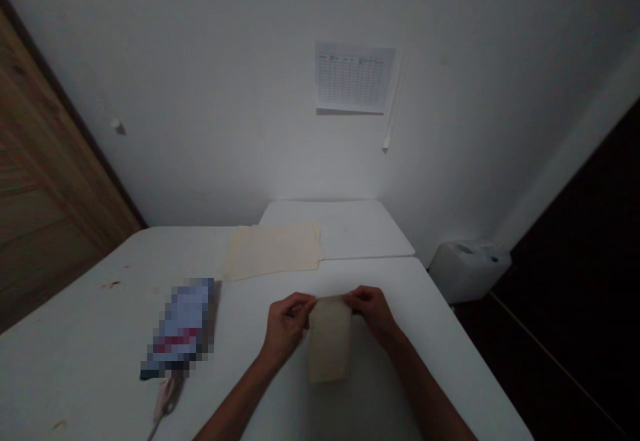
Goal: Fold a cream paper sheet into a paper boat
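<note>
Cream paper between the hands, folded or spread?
Probably folded: the cream paper is a narrow strip pinched by the left hand and right hand.

Bare left forearm [235, 401] and bare right forearm [430, 394], both slim, run off the bottom edge of the frame with no sleeve in view. The left hand [286, 326] and right hand [373, 313] are bare too. Fine detail is too dim to make out.

L hand [286, 326] & R hand [373, 312] close together, both pinching w/ fingers curled.
</note>
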